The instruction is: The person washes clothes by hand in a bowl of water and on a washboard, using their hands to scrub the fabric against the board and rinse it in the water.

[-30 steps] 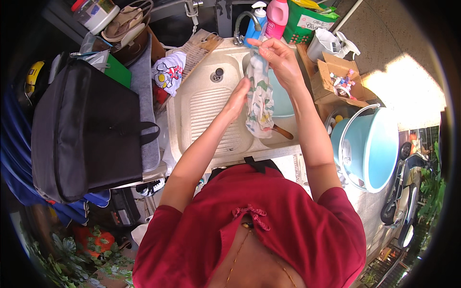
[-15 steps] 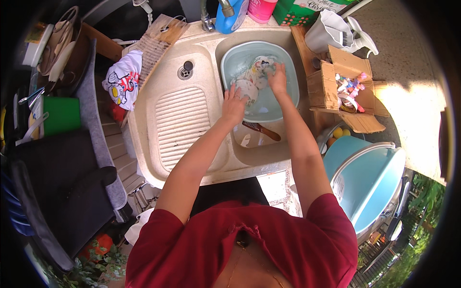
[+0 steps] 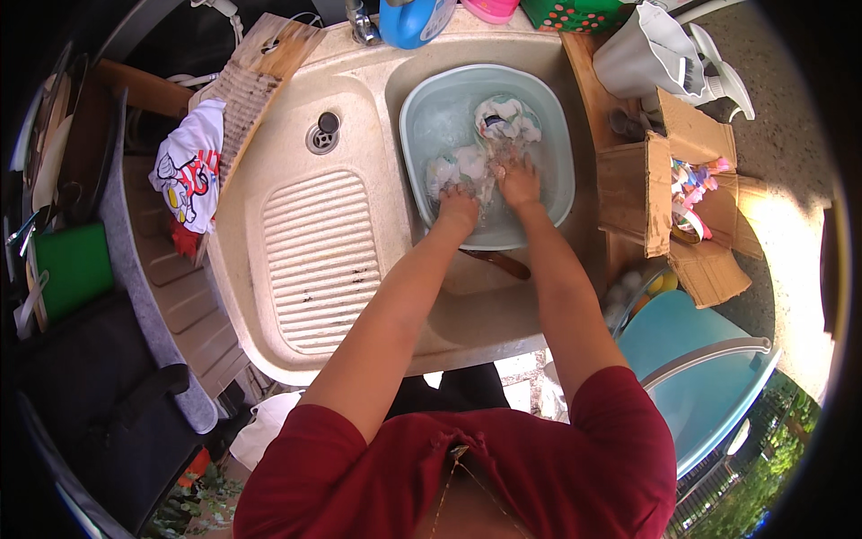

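A light blue plastic basin [image 3: 567, 180] of water stands in the right bowl of the sink. Wet white cloth with coloured markings [image 3: 507, 119] bunches up at its far side, and more pale cloth [image 3: 453, 166] lies in the water nearer to me. My left hand [image 3: 458, 208] dips into the water at the basin's near left, fingers apart over the pale cloth, their tips partly under water. Beside it my right hand [image 3: 518, 184] is open, fingers spread, in splashing water just below the bunched cloth. Neither hand visibly grips anything.
A wooden-handled brush [image 3: 496, 263] lies in the sink before the basin. The ribbed drainboard [image 3: 321, 260] is on the left, with a wooden washboard [image 3: 251, 85] and white printed cloth [image 3: 190, 166] beyond. A cardboard box [image 3: 628, 193] and blue tub [image 3: 687, 346] stand right.
Both hands have moved nearer to me within the basin, the right one away from the bunched cloth. The cloth has spread and shifted, and the water splashes. My view has tilted down.
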`<state>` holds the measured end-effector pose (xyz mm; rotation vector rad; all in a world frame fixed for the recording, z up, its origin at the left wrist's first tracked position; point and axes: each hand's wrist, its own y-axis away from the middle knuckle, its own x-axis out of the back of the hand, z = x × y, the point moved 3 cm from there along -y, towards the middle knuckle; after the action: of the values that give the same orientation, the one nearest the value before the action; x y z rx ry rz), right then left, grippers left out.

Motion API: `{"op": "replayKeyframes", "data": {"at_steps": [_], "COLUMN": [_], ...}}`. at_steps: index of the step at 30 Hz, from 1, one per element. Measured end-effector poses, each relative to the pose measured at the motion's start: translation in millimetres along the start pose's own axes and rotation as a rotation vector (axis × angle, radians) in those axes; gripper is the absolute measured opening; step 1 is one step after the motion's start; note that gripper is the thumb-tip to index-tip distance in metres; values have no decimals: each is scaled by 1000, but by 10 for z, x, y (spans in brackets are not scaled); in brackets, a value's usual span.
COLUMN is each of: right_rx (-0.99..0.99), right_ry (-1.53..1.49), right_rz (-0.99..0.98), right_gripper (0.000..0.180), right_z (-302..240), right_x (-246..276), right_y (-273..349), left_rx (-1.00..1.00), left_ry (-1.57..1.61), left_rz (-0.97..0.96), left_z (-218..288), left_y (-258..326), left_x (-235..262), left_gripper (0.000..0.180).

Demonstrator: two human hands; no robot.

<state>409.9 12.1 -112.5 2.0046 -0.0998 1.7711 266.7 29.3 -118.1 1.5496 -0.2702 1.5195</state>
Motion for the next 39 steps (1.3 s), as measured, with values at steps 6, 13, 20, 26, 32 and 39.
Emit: {"op": "replayKeyframes", "data": {"at_steps": [6, 13, 20, 26, 32, 39], "right_rx": [60, -177, -124, -271, 18, 102], "right_ry": [64, -936, -1337, -1049, -322, 49], "right_rz": [-124, 441, 959, 730, 276, -254], "right_gripper": [31, 21, 17, 21, 19, 20], "right_z": [-238, -414, -479, -205, -561, -230], "right_x": [-41, 1104, 2368, 1540, 380, -250], "right_y": [373, 565, 766, 352, 261, 176], "left_rx": [-190, -46, -68, -7, 80, -166], "left_ry": [385, 1807, 1631, 1106, 367, -19], "left_rz": [14, 577, 860, 748, 4, -197], "left_z": [-122, -663, -1037, -573, -167, -43], "left_y": [233, 740, 1005, 704, 231, 221], "left_x": [614, 2257, 2805, 1912, 682, 425], "left_gripper": [19, 10, 17, 13, 19, 25]}}
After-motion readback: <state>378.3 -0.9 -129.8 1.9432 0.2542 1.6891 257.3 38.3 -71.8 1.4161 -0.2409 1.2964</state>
